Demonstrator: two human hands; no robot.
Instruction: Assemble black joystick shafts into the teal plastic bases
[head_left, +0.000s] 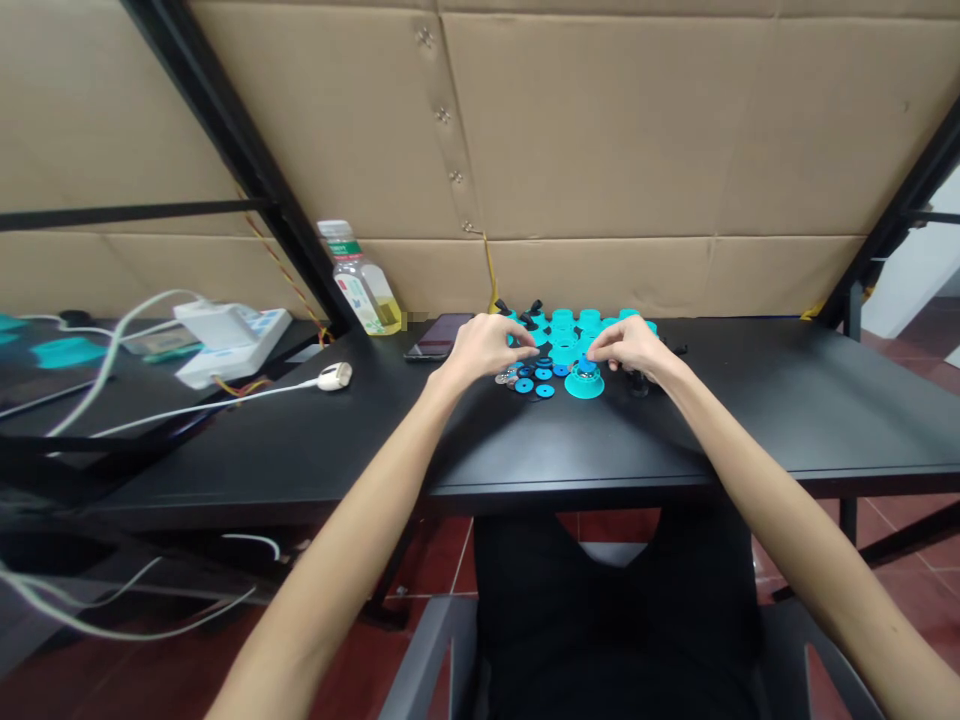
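Note:
A turquoise flared cup (584, 386) stands on the black table with its wide end down, and a small blue round piece (587, 366) sits at its top. My right hand (630, 346) is closed, with thumb and fingertips at that blue piece. My left hand (491, 345) hovers over the small parts with thumb and fingertips brought together; whatever they hold, if anything, is too small to make out. Below it lie several flat blue discs (544, 390) with centre holes and a few clear pieces (504, 378). More turquoise cups (562, 346) stand grouped behind, between my hands.
Small black parts (535, 308) lie by the cups, and another dark piece (638, 384) is under my right hand. To the left are a phone (439, 338), a drink bottle (365, 290), a white cable plug (334, 377) and a power strip (238, 345). Cardboard (600, 140) walls the back.

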